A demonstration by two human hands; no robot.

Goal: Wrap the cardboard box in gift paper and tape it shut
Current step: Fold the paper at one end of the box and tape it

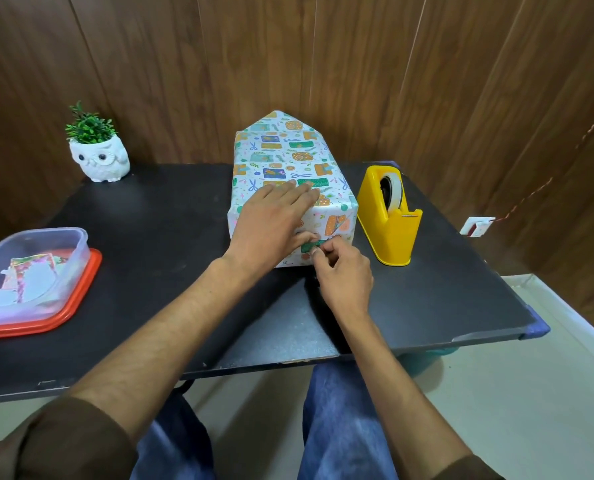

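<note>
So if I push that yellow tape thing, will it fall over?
Probably not. The yellow tape dispenser sits on a broad base, flat on the black table, so it should slide rather than tip. It looks chunky for its size, so it's likely heavy-ish. Its smooth plastic sides may feel slippery when you lift it.

Soft, bright light from above, and a bendy picture.

The light falls evenly on my black table (150, 237), which shines pale near its front edge. My right hand (344, 275) drops a soft dark shadow just under it. The gift paper (281, 157) looks bright and sharp. My sleeves (63, 441) at the bottom are fuzzy. The wall planks (496, 81) lean and curve at the sides.
</note>
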